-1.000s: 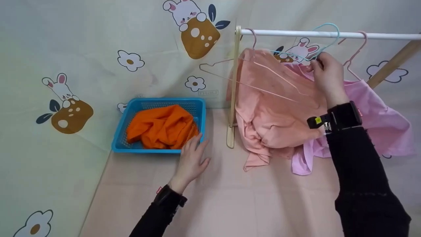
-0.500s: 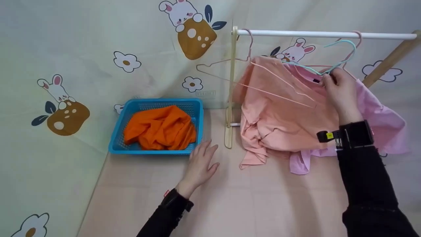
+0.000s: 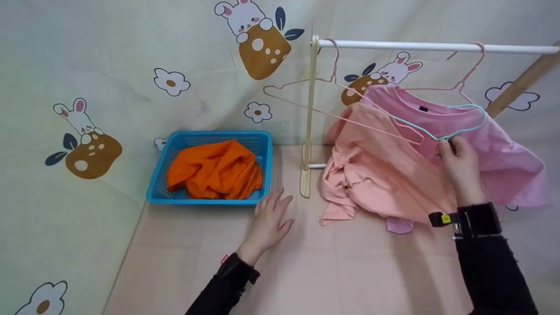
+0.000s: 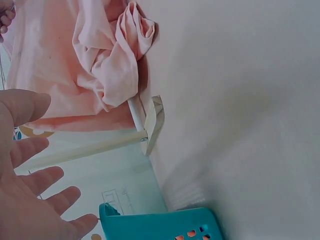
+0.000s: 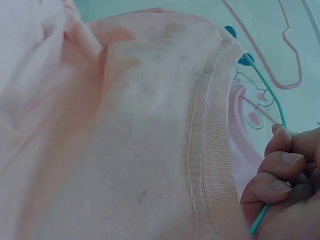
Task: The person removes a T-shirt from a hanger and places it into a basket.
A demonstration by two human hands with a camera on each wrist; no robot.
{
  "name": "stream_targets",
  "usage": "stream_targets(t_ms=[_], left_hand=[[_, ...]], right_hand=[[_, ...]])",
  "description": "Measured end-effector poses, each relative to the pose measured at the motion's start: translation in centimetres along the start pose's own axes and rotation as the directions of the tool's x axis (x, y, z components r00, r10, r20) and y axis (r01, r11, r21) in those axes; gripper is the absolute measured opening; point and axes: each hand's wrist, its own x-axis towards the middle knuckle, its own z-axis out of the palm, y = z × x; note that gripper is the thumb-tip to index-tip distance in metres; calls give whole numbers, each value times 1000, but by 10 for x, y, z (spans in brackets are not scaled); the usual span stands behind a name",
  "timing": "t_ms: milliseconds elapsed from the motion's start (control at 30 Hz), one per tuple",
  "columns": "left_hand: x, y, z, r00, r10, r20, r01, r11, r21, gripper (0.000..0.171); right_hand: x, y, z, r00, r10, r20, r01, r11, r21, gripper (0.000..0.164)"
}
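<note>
The right hand point(image 3: 461, 164) pinches the mint-green wire hanger point(image 3: 437, 138) at its neck, just under the hook; the right wrist view shows these fingers curled, with the wire running from them into the ribbed neckline of a peach shirt point(image 3: 385, 175). That shirt hangs from the hanger in bunched folds, in front of part of a pink shirt point(image 3: 503, 162), and the hanger's hook lies below the white rail point(image 3: 407, 45), apart from it. The pink shirt is suspended from the rail on a pink wire hanger point(image 3: 462, 83). A second pink hanger point(image 3: 336, 65) is hooked near the rail's left end, beside the wooden post point(image 3: 312, 96), its lower right part crossing in front of the peach shirt. The left hand point(image 3: 271, 218) has its fingers extended and spread, holding nothing, at the near right corner of a blue plastic basket point(image 3: 210, 201); whether the fingertips touch the rim cannot be told. Crumpled orange cloth point(image 3: 214, 170) lies inside the basket, which stands on the pale pink surface point(image 3: 306, 271) against the rabbit-print backdrop point(image 3: 131, 43)
</note>
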Motion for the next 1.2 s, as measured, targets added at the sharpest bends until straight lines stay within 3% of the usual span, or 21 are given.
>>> stream_targets(t_ms=[200,500,733,900,1067,1200], left_hand=[[3,4,5,1000,14,-8,-14,1000,-12,55],[18,17,17,1000,10,-29,-12,999,-41,55],[33,31,20,997,42,-61,-45,998,-49,55],[44,39,20,998,19,-54,-22,999,-47,57],[50,42,20,997,26,-75,-29,999,-38,61],[52,40,22,993,68,-101,-70,998,-7,65]], right_hand=[[-24,25,6,999,52,-6,-51,998,26,26],[-59,58,21,1000,9,6,-9,998,58,21],[-77,63,41,983,-176,44,177,984,-8,12],[-82,61,54,930,-363,64,366,929,-46,12],[-90,60,66,833,-543,107,548,836,-26,16],[-97,55,74,766,-628,138,629,777,42,29]])
